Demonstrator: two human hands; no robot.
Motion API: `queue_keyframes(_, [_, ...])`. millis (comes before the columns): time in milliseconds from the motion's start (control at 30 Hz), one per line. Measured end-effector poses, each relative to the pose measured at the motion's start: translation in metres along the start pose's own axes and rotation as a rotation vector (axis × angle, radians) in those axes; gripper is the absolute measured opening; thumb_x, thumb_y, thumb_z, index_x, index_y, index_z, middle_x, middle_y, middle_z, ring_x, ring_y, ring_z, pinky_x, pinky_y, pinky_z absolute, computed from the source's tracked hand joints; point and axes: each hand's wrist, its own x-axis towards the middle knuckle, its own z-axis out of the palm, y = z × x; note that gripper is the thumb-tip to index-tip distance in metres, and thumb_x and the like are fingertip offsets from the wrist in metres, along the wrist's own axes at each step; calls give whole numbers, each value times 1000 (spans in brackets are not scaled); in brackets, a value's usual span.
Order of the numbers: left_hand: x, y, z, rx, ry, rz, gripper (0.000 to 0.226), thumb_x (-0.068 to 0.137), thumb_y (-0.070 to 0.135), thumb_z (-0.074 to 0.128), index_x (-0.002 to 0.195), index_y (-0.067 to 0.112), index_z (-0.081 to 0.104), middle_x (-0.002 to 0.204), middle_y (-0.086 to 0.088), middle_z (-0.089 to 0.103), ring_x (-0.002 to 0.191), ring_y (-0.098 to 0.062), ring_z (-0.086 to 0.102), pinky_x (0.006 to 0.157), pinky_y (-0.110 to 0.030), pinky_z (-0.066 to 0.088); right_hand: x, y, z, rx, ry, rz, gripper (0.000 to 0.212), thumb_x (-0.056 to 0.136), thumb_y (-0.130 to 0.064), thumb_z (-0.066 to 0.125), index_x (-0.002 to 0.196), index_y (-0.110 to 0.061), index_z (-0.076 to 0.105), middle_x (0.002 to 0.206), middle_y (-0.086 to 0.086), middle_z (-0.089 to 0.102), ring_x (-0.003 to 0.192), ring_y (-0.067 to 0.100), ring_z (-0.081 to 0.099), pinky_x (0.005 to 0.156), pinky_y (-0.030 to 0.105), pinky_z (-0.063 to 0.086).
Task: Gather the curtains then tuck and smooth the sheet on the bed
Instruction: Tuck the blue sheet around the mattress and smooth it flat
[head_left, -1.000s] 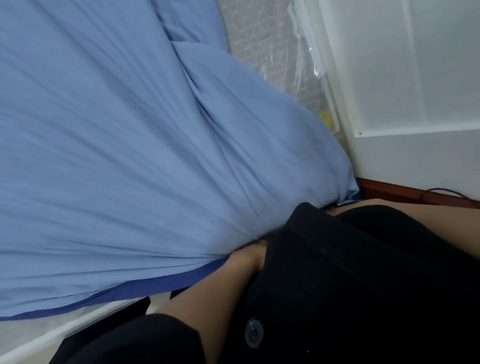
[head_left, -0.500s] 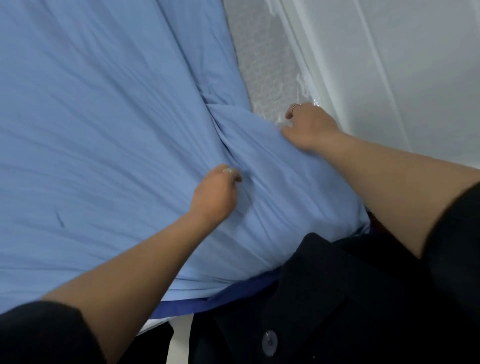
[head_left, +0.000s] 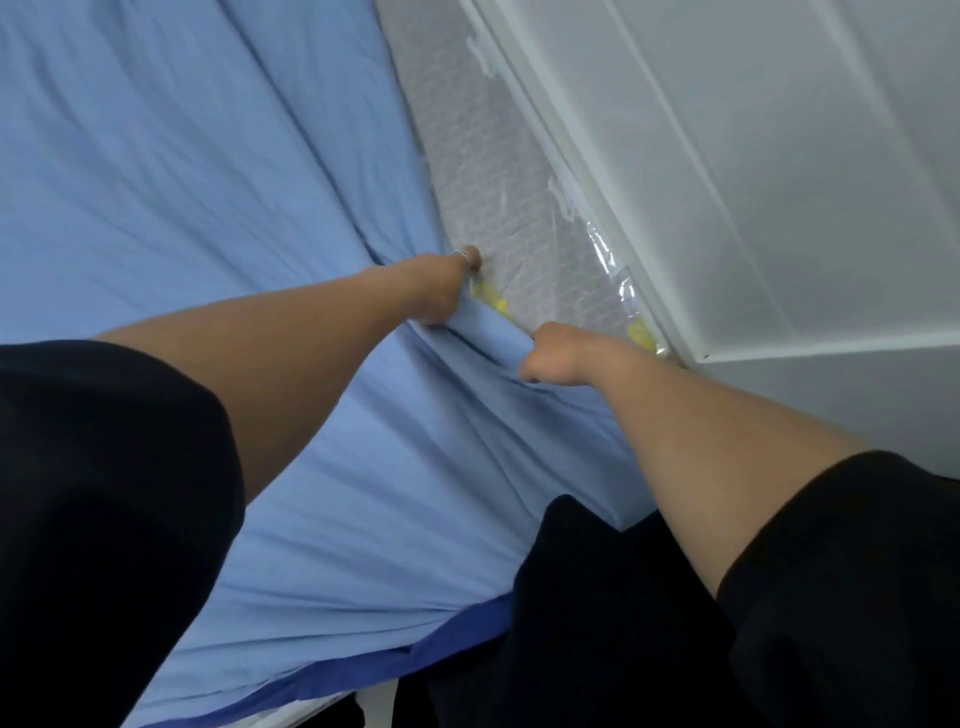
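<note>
A light blue sheet (head_left: 182, 171) covers the bed, creased in long folds that run toward the far right edge. My left hand (head_left: 441, 288) and my right hand (head_left: 558, 353) both grip a bunched roll of the sheet's edge (head_left: 493, 332) between them. The roll lies against the bare mattress (head_left: 483, 171), which is wrapped in clear plastic with yellow marks showing. A ring is on my left hand. A darker blue hem (head_left: 415, 649) runs along the sheet's near edge. No curtains are in view.
A white panelled wall or cabinet (head_left: 753, 182) stands tight against the mattress on the right. Loose clear plastic (head_left: 618, 275) sits in the narrow gap there. My black sleeves and clothing fill the lower corners.
Both hands have moved up and right along the sheet. They have gathered its edge into a roll at the bare mattress, and are now closer together.
</note>
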Motion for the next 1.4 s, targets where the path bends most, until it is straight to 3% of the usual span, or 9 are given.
queue_keyframes(100, [7,9,-12,-219,-120,-167,40,88,12,45,117,39,46,81,-20,73,73,-37,73,74,-46,63,-2,12,-16,-61,109,74,33,88,-23,54,120,-14,56,117,10,61,104,33,61,87,38,49])
queue_keyframes(233, [8,17,-36,318,-207,-87,21,84,32,46,101,23,39,60,-3,72,52,-21,69,61,-33,59,0,17,-24,-61,359,123,17,91,-20,46,107,-18,52,118,12,63,108,34,59,77,35,41])
queue_keyframes(333, [13,33,-36,508,-123,-16,17,87,21,47,89,13,62,74,-1,67,64,-21,64,60,-34,54,-7,15,-32,-91,235,149,36,89,-28,50,122,-16,56,123,12,63,109,33,60,79,35,43])
queue_keyframes(467, [38,45,-55,19,336,-34,26,97,22,46,113,5,56,117,-23,63,107,-44,61,83,-46,48,-18,27,-60,172,82,130,25,79,-31,64,94,-12,58,100,9,60,77,25,57,61,28,40])
queue_keyframes(600, [55,77,-100,-174,577,58,28,97,15,43,120,1,52,119,-27,62,111,-43,60,90,-44,46,-13,25,-82,95,503,174,37,84,-23,62,120,-13,62,125,15,64,110,34,65,85,35,51])
queue_keyframes(800, [37,85,-70,-195,224,156,67,95,13,53,153,13,21,119,-20,55,97,-27,54,78,-36,41,0,29,-63,138,743,283,34,88,-12,54,121,-17,59,123,12,65,113,35,63,75,34,42])
queue_keyframes(933, [-2,55,9,80,483,164,68,87,33,55,151,23,35,155,-10,37,140,-33,37,108,-51,33,3,29,-25,117,984,46,50,84,-5,46,134,-10,49,120,16,57,110,37,56,78,38,44])
queue_keyframes(1100, [-41,26,117,183,340,43,89,83,81,32,156,43,-2,168,-1,-14,155,-26,-12,115,-69,-2,23,37,22,-102,692,-77,68,97,-43,45,159,-28,20,166,7,13,154,25,9,123,49,15])
queue_keyframes(1400, [-52,-14,118,151,303,138,91,84,81,40,156,45,-2,166,7,-21,154,-17,-19,119,-62,-8,38,52,29,-151,526,17,84,94,-68,30,159,-34,-10,166,-1,-23,152,17,-23,121,49,-14])
